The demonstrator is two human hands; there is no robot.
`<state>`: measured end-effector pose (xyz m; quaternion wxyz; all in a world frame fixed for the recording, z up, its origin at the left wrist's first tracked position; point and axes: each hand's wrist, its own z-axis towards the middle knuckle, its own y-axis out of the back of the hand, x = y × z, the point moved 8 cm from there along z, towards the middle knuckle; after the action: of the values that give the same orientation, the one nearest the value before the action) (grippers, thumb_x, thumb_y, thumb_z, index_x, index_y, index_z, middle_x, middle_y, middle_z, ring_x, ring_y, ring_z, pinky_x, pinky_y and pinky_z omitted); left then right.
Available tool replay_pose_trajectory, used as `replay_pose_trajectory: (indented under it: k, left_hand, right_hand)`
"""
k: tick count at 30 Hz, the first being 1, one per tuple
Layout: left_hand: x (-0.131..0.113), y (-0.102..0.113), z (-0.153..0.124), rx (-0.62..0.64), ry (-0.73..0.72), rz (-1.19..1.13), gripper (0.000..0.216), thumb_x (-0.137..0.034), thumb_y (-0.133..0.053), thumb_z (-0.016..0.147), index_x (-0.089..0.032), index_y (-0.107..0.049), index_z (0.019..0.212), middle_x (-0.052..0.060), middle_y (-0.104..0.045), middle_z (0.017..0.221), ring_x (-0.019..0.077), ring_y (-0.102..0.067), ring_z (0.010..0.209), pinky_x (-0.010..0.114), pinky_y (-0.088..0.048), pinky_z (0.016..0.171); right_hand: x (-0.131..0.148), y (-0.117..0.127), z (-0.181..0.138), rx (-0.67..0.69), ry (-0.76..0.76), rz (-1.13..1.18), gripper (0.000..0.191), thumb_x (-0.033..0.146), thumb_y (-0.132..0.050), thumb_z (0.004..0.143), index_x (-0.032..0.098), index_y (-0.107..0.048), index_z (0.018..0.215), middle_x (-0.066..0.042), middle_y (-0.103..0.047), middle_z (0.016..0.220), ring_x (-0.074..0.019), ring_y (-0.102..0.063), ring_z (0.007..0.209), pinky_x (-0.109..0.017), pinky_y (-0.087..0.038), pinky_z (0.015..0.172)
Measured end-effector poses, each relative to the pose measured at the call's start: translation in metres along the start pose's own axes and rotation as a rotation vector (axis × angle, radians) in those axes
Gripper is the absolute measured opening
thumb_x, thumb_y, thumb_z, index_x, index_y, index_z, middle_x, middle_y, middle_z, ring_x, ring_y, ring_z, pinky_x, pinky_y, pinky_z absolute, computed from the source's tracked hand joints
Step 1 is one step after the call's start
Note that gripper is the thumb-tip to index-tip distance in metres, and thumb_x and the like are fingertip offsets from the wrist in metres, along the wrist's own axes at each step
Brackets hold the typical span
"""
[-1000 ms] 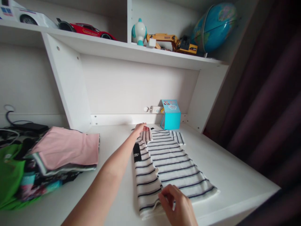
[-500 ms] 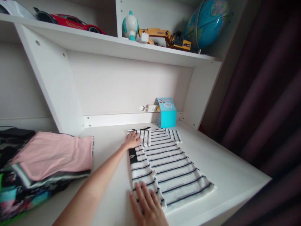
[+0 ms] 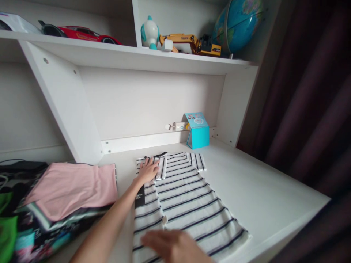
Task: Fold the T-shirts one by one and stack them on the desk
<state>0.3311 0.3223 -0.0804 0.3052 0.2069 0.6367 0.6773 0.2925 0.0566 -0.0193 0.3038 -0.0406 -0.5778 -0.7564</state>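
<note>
A white shirt with thin black stripes [image 3: 186,204] lies flat on the white desk [image 3: 263,193], its left side folded inward. My left hand [image 3: 148,170] rests open, fingers spread, on the folded sleeve near the collar. My right hand [image 3: 172,246] lies over the shirt's near hem at the bottom of the view; it is smeared by motion, fingers stretched flat.
A pile of folded clothes with a pink garment [image 3: 74,186] on top sits at the left. A teal box [image 3: 199,131] stands at the back wall. The shelf above carries a red toy car [image 3: 82,33], a yellow excavator [image 3: 189,42] and a globe [image 3: 238,22].
My left hand let go of the lifted sleeve and now presses it flat. My right hand went from pinching the hem to lying flat, sliding across the shirt's near edge.
</note>
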Motion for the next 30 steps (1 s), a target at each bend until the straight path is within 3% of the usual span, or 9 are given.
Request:
replay_pose_trajectory:
  k: [1, 3, 7, 9, 12, 17, 22, 26, 30]
  left_hand:
    - [-0.002, -0.004, 0.0, 0.01, -0.008, -0.009, 0.05, -0.048, -0.021, 0.09, -0.033, -0.029, 0.137, 0.002, -0.018, 0.147, 0.0311, -0.009, 0.134, 0.053, -0.011, 0.103]
    - [-0.002, -0.01, 0.0, 0.032, -0.001, -0.029, 0.05, -0.05, -0.019, 0.09, -0.034, -0.028, 0.137, 0.001, -0.019, 0.146, 0.031, -0.01, 0.134, 0.055, -0.011, 0.102]
    - [0.004, -0.015, 0.003, 0.031, 0.018, -0.047, 0.053, -0.052, -0.02, 0.088, -0.034, -0.028, 0.137, 0.001, -0.018, 0.146, 0.03, -0.008, 0.134, 0.055, -0.011, 0.103]
    - [0.006, -0.016, 0.004, 0.023, 0.021, -0.046, 0.054, -0.052, -0.02, 0.088, -0.032, -0.027, 0.137, 0.002, -0.017, 0.147, 0.0295, -0.008, 0.134, 0.054, -0.011, 0.103]
    - [0.007, -0.018, 0.005, 0.014, 0.01, -0.044, 0.055, -0.053, -0.019, 0.088, -0.031, -0.027, 0.138, 0.002, -0.017, 0.147, 0.0289, -0.008, 0.134, 0.054, -0.012, 0.103]
    - [0.008, -0.019, 0.005, -0.001, 0.0, -0.052, 0.055, -0.054, -0.018, 0.087, -0.032, -0.027, 0.137, 0.002, -0.019, 0.146, 0.0292, -0.008, 0.134, 0.054, -0.012, 0.103]
    - [0.009, -0.019, 0.004, -0.011, -0.003, -0.097, 0.055, -0.051, -0.022, 0.088, -0.031, -0.025, 0.138, 0.003, -0.02, 0.146, 0.0295, -0.009, 0.134, 0.054, -0.012, 0.104]
    - [0.011, -0.015, 0.005, -0.058, 0.0, -0.238, 0.053, -0.044, -0.023, 0.089, -0.034, -0.014, 0.14, 0.0, -0.031, 0.142, 0.0283, -0.012, 0.134, 0.054, -0.01, 0.104]
    - [0.021, -0.008, 0.005, -0.106, 0.054, -0.478, 0.052, -0.043, -0.016, 0.091, -0.028, -0.015, 0.141, 0.002, -0.043, 0.135, 0.0237, -0.019, 0.133, 0.051, -0.01, 0.105]
  right_hand:
    - [-0.023, 0.023, 0.001, -0.024, -0.061, -0.004, 0.033, 0.035, -0.04, 0.09, 0.025, -0.052, 0.118, 0.0, -0.063, 0.11, -0.0129, -0.061, 0.094, -0.02, -0.046, 0.082]
    - [-0.102, 0.063, 0.0, -0.023, -0.491, -0.129, 0.023, 0.03, -0.042, 0.09, 0.025, -0.061, 0.102, 0.002, -0.064, 0.105, -0.0107, -0.059, 0.093, -0.018, -0.043, 0.084]
    - [-0.227, 0.122, -0.004, -0.102, -0.922, -0.248, 0.026, 0.03, -0.043, 0.091, 0.012, -0.059, 0.1, -0.008, -0.061, 0.102, -0.0186, -0.057, 0.094, -0.036, -0.045, 0.083]
    - [-0.268, 0.129, -0.008, -0.095, -1.072, -0.253, 0.029, 0.034, -0.049, 0.088, 0.013, -0.055, 0.106, -0.007, -0.057, 0.106, -0.0179, -0.057, 0.092, -0.038, -0.047, 0.079]
    - [-0.302, 0.114, -0.009, -0.041, -1.204, -0.209, 0.031, 0.035, -0.05, 0.087, 0.013, -0.053, 0.109, -0.007, -0.056, 0.106, -0.0167, -0.057, 0.09, -0.036, -0.048, 0.076]
    - [-0.322, 0.088, -0.006, -0.007, -1.304, -0.148, 0.026, 0.033, -0.049, 0.088, 0.017, -0.054, 0.108, -0.007, -0.055, 0.109, -0.0154, -0.056, 0.09, -0.034, -0.049, 0.077]
    - [-0.323, 0.1, 0.013, -0.035, -1.205, -0.089, 0.026, 0.034, -0.05, 0.087, 0.017, -0.054, 0.107, -0.006, -0.056, 0.106, -0.0147, -0.057, 0.086, -0.033, -0.05, 0.074]
    - [-0.289, 0.114, 0.059, -0.119, -0.983, -0.127, 0.029, 0.033, -0.045, 0.09, 0.014, -0.054, 0.109, -0.004, -0.055, 0.109, -0.018, -0.056, 0.092, -0.035, -0.048, 0.077]
    - [-0.229, 0.084, 0.115, -0.123, -0.765, -0.164, 0.03, 0.034, -0.048, 0.088, 0.016, -0.052, 0.112, -0.006, -0.054, 0.112, -0.0186, -0.055, 0.096, -0.038, -0.046, 0.081]
